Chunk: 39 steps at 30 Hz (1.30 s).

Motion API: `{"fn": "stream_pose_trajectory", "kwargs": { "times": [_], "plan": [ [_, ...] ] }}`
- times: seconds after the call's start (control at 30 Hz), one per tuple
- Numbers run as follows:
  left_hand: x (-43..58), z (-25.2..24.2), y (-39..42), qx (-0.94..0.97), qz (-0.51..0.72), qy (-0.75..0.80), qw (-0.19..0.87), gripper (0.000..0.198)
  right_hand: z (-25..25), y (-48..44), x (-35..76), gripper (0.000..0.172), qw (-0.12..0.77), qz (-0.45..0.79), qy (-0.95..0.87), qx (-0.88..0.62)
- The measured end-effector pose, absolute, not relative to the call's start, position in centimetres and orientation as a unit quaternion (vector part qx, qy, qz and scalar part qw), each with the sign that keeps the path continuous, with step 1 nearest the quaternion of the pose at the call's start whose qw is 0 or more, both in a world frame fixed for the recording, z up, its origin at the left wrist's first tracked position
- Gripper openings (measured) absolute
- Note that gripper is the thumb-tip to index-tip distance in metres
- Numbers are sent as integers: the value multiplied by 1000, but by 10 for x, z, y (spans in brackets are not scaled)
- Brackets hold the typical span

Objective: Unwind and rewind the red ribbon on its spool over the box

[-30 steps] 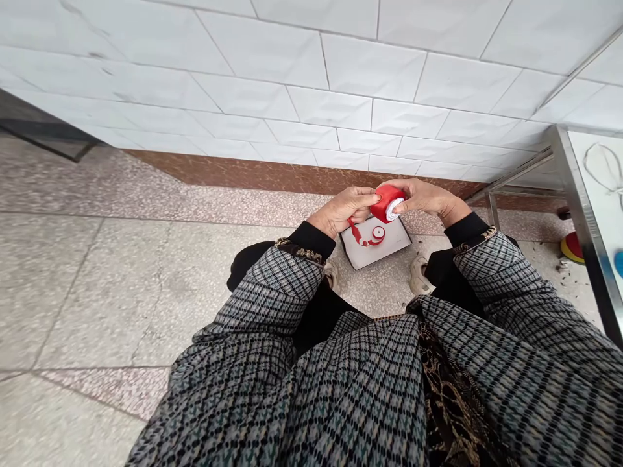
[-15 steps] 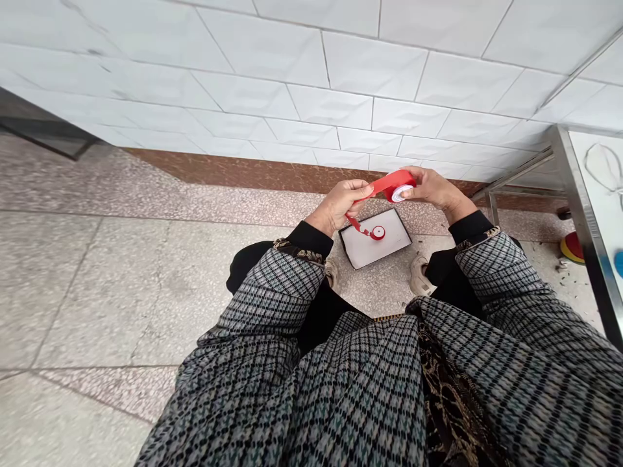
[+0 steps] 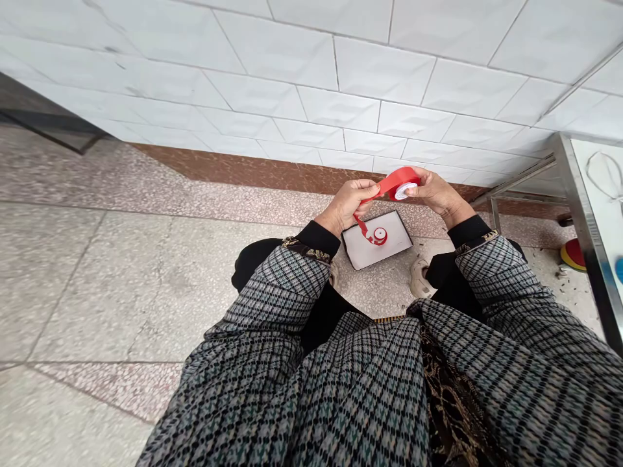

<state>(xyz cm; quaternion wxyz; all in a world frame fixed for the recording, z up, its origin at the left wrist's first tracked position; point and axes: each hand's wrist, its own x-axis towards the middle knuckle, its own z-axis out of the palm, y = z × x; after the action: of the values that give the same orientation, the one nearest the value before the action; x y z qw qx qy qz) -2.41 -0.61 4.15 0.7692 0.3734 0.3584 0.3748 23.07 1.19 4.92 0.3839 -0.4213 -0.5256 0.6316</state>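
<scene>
My right hand [image 3: 435,191] grips a red ribbon roll [image 3: 402,182] with a white core, held up in front of the wall. My left hand [image 3: 351,202] pinches the loose red ribbon strip [image 3: 379,190] drawn out from that roll. The strip's free end hangs down below my left hand. Beneath it, a white box [image 3: 363,251] with a dark rim lies on the floor between my feet. A small red ribbon spool [image 3: 379,235] rests inside the box.
A metal table [image 3: 584,214] with a white top stands at the right, a white cord on it. A red and yellow object [image 3: 573,253] lies on the floor under it. A white tiled wall with a brown skirting runs close ahead. Stone floor tiles spread left.
My hands rose and drew apart, and a length of ribbon has come off the roll between them. The view shifted slightly.
</scene>
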Motion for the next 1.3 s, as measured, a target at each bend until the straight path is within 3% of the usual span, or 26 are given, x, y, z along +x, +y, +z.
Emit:
{"fn": "stream_pose_trajectory", "kwargs": {
  "times": [0.37, 0.7, 0.9, 1.07, 1.3],
  "plan": [
    [-13, 40, -14, 310, 374, 344, 803, 39, 42, 8, 220, 70, 450, 658, -457, -395],
    [-7, 38, -14, 322, 410, 323, 790, 19, 34, 3, 216, 77, 459, 680, -419, -391],
    [-2, 32, -11, 359, 456, 302, 756, 41, 27, -2, 205, 71, 468, 706, -385, -366],
    [-3, 35, -7, 373, 426, 317, 761, 37, 18, -4, 193, 70, 496, 695, -374, -363],
    [-23, 39, 0, 364, 355, 316, 801, 20, 24, -3, 209, 65, 388, 713, -422, -404]
  ]
}}
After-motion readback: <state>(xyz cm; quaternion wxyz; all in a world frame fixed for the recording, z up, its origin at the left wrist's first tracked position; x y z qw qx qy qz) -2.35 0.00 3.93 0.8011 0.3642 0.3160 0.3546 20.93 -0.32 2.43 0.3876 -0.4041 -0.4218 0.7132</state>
